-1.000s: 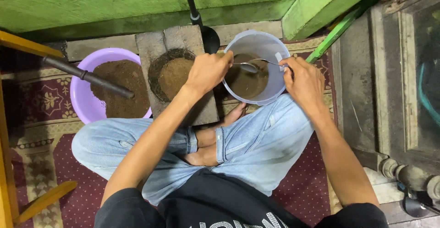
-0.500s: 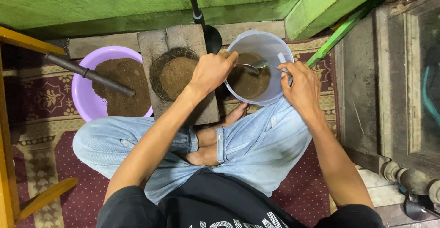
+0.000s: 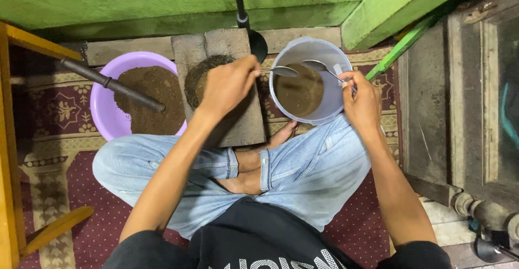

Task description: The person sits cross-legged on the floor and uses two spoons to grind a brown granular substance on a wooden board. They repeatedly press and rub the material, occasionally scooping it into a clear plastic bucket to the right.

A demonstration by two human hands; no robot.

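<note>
I sit cross-legged on a carpet. My left hand grips the handle of a metal spoon whose bowl reaches into a pale bucket holding brown powder. My right hand holds a second metal spoon at the bucket's right rim, its bowl also over the powder. The two spoon bowls sit close together above the brown contents. The bucket rests against my right knee.
A purple basin of brown powder, with a dark pestle-like rod in it, stands at the left. A stone block with a powder-filled hollow lies under my left hand. Green wooden beams run behind; a yellow wooden frame stands at the far left.
My left hand has moved back from the bucket's rim toward the stone block. The right hand has shifted slightly right, and both spoons now show above the powder.
</note>
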